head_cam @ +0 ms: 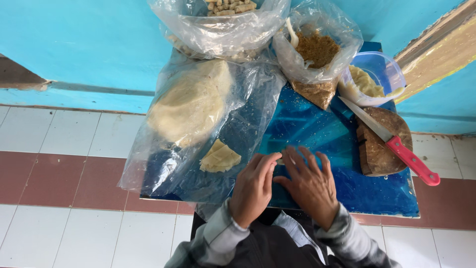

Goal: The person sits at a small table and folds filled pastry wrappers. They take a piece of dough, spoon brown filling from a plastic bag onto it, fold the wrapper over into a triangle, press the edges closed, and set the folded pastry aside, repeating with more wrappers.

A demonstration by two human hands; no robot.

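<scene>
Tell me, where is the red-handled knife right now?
The knife lies on the right, its blade across a round wooden block, just below the clear tub.

Two hands press side by side near the front edge of a small blue table (pixel 322 134). The left hand (pixel 254 189) and the right hand (pixel 311 184) touch at the fingertips, with a little pale piece (pixel 281 161) just showing between them. Cut dough wrappers (pixel 219 158) lie on clear plastic on the left side. A knife with a red handle (pixel 396 146) rests on a brown wooden block (pixel 379 149) by the right edge. A bag of brown crumbs (pixel 317 49) sits at the back.
</scene>
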